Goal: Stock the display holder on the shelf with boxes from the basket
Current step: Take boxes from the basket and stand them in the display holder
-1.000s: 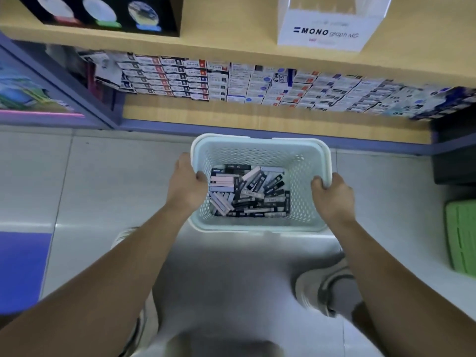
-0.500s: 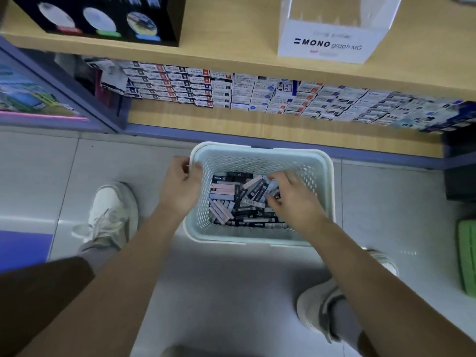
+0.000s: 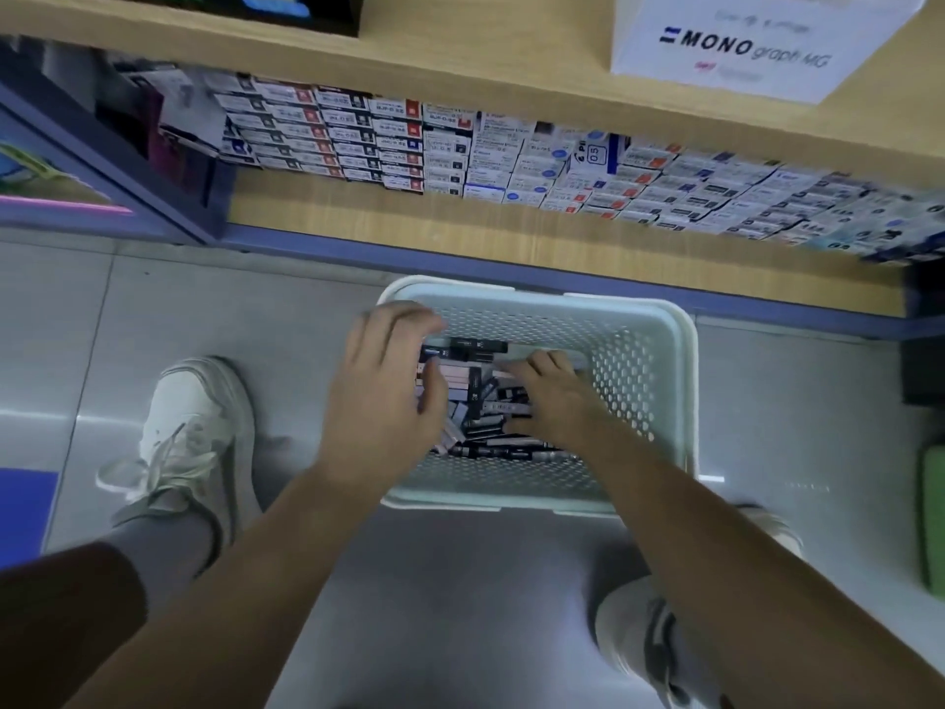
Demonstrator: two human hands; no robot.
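Observation:
A pale perforated plastic basket (image 3: pixel 670 381) stands on the floor in front of the shelf unit. It holds several small slim boxes (image 3: pixel 483 401), black, grey and pink, in a loose heap. My left hand (image 3: pixel 381 396) hovers over the basket's left side with fingers spread. My right hand (image 3: pixel 549 396) lies down among the boxes, fingers curled onto them; what it grips is hidden. The white display holder (image 3: pixel 741 48) marked MONO graph MG stands on the upper wooden shelf at top right.
The lower shelf (image 3: pixel 358 212) carries rows of stacked small cartons (image 3: pixel 450 145). A black display box (image 3: pixel 286 7) stands on the upper shelf at left. My white shoes (image 3: pixel 199 437) flank the basket on the tiled floor. A green object (image 3: pixel 933 519) lies at the right edge.
Both hands left the basket's rim. The right hand went into the boxes first, then the left hand lifted off the left rim and moved over the basket.

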